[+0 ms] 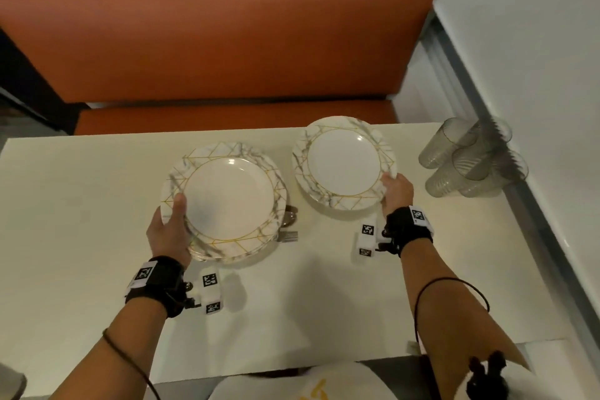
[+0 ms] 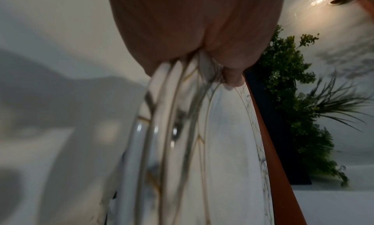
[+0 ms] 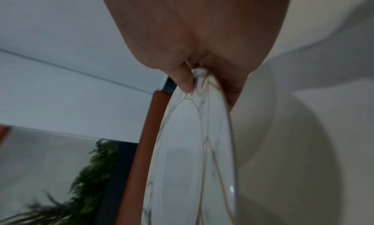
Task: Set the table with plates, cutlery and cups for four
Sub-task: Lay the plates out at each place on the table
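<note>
over cream table (image 1: pixel 81 204), each hand pinches marbled plates by the rim

Orange booth bench (image 1: pixel 207 42), white wall (image 1: pixel 519 26)

The plate stack (image 1: pixel 224 201) in the left hand (image 1: pixel 168 230) sits left of the plate (image 1: pixel 344 162) in the right hand (image 1: pixel 397 190), cutlery (image 1: pixel 289 227) beneath its right edge, cups (image 1: pixel 470 159) right of the right hand.
</note>
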`<act>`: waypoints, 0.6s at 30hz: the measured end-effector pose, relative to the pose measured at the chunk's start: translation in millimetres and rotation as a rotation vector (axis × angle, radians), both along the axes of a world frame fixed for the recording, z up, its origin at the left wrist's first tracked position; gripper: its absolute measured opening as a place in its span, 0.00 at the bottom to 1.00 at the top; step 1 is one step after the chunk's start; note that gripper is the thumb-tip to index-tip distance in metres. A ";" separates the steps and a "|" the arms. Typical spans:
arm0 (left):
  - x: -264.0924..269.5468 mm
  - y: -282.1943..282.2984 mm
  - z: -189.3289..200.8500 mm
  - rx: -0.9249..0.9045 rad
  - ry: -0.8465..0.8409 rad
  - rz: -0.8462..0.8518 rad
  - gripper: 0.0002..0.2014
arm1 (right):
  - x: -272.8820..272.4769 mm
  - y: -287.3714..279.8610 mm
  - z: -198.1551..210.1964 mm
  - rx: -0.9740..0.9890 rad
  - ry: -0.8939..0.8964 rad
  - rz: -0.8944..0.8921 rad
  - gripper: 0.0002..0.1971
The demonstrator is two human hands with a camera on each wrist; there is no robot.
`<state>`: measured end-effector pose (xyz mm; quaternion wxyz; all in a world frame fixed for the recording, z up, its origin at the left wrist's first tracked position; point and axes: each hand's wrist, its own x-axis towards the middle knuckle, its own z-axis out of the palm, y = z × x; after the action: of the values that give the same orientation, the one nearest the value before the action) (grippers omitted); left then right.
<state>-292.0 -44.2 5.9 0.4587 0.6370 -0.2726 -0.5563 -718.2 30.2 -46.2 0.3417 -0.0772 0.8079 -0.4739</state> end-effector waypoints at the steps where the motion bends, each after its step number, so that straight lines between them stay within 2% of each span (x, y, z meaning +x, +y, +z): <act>1: 0.6 1.0 0.1 0.011 0.005 0.040 0.26 | -0.9 -1.5 -2.0 0.024 -0.012 0.034 0.07; 2: -0.6 2.4 2.7 0.014 0.007 0.075 0.29 | -2.4 -3.9 -7.1 0.054 -0.015 0.068 0.05; 4: -2.8 4.5 6.4 0.001 -0.002 0.122 0.34 | -4.5 -6.5 -13.7 0.103 -0.003 0.102 0.10; 10: -12.5 12.9 10.0 0.001 -0.011 0.264 0.37 | -14.2 -18.1 -25.4 0.227 -0.023 0.109 0.14; 14: -17.4 15.9 15.9 -0.016 -0.034 0.296 0.37 | -17.7 -21.2 -30.0 0.271 -0.033 0.107 0.10; 16: -20.6 17.8 16.3 -0.007 -0.032 0.311 0.36 | -22.3 -23.4 -30.5 0.299 -0.016 0.122 0.10; 18: -22.7 19.7 14.8 0.011 -0.040 0.323 0.25 | -28.7 -26.6 -36.1 0.339 0.026 0.151 0.13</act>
<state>-314.7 -24.5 20.7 0.5332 0.6860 -0.1727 -0.4640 -746.8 3.6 -82.3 0.3738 -0.0852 0.8725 -0.3029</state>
